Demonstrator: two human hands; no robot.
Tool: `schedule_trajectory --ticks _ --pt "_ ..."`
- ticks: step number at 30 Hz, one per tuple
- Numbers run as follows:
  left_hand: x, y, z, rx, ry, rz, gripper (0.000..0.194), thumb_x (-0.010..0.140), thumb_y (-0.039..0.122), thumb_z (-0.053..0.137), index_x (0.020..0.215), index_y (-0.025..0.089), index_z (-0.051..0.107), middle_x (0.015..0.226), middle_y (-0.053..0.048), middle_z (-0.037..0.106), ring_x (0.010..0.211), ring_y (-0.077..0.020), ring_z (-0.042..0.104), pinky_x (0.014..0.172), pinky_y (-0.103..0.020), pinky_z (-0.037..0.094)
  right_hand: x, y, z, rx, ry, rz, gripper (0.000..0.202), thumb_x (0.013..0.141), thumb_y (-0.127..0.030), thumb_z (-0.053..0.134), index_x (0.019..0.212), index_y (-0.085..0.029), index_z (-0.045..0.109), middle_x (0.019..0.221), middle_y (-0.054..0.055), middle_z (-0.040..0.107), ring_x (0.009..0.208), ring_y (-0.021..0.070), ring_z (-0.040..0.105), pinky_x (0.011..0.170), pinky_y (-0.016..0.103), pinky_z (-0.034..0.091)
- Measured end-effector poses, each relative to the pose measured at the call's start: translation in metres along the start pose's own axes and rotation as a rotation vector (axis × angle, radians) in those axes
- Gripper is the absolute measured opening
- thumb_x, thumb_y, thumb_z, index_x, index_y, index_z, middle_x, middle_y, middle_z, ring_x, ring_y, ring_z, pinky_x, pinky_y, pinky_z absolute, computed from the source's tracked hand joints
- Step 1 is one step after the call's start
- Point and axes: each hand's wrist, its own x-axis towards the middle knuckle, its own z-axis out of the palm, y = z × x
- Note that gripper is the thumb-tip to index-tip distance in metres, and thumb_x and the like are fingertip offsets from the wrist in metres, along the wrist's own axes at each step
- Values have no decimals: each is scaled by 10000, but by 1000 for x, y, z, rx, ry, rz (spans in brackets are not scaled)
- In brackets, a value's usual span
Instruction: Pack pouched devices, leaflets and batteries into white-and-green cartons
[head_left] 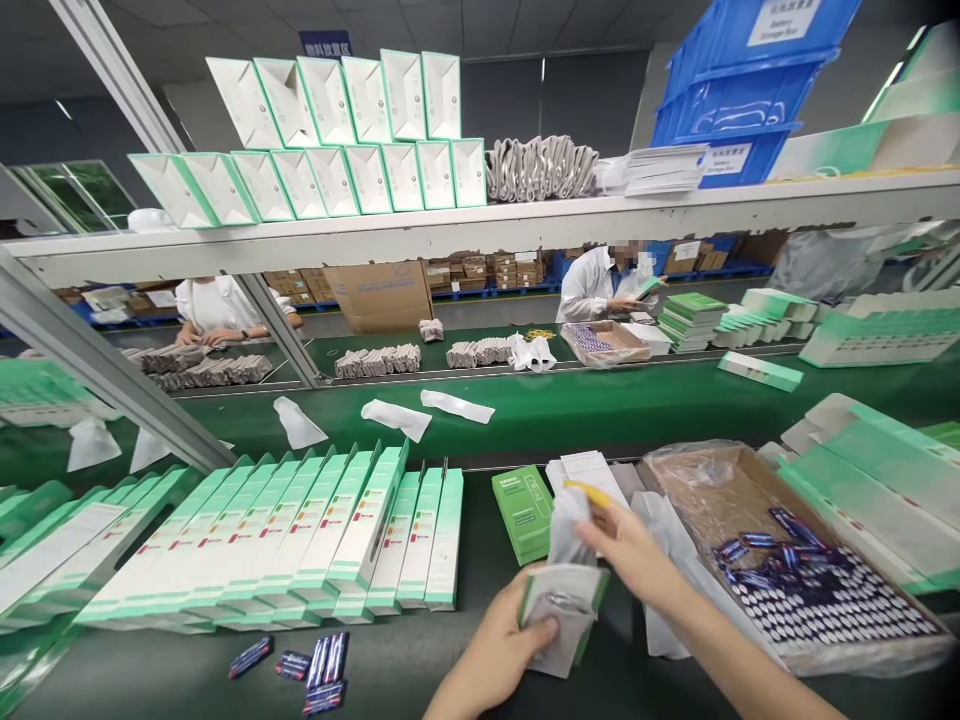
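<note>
My left hand point(501, 640) is closed around a small white carton with green edges point(564, 608), thumb across its front. In my right hand point(626, 545) the fingers pinch a whitish pouch point(568, 530) and a yellow strip point(589, 494) at its top. The pouch's lower end meets the carton's upper edge; whether it goes inside I cannot tell. Just behind my hands lies a stack of green booklets point(523, 515), with white leaflets point(592, 475) beside it. White pouches point(667, 530) lie under my right forearm.
An open cardboard tray of batteries point(825, 610) sits at right. Green-white boxes point(300, 540) stand in a row at left, several loose batteries point(326, 660) before them. Pouches point(397, 418) lie on the green conveyor point(600, 405). A shelf point(480, 228) crosses above; two people work beyond.
</note>
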Motion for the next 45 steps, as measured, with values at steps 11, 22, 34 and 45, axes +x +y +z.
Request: schedule_trajectory --ticks 11,22,34,45 --pt "23 -5 18 -596 323 -59 568 691 417 813 1168 146 665 1132 -150 706 1040 -320 654 940 -416 478 -2 4 38 -261 101 18 284 876 -389 604 1098 -222 658 854 41 659 829 218 629 767 353 503" --pt "31 -7 33 -742 431 -121 504 781 281 697 1259 154 604 1055 -105 731 986 -254 678 908 -325 492 -14 47 59 -671 137 -533 381 936 -148 438 1272 -265 573 1152 86 635 1000 236 601 872 409 506" --pt "24 -31 36 -453 375 -78 606 843 462 642 1345 142 534 1389 -151 549 1312 -316 474 1121 -408 340 -22 56 58 -817 259 -377 360 931 -265 480 1289 -230 470 1333 125 480 1234 271 516 1016 443 477" --pt "31 -32 37 -555 489 -77 615 796 546 662 1256 141 626 1344 -148 592 1329 -357 448 1142 -438 311 -18 60 64 -995 246 -469 338 910 -272 529 1246 -244 506 1223 117 547 1162 327 497 952 549 420"
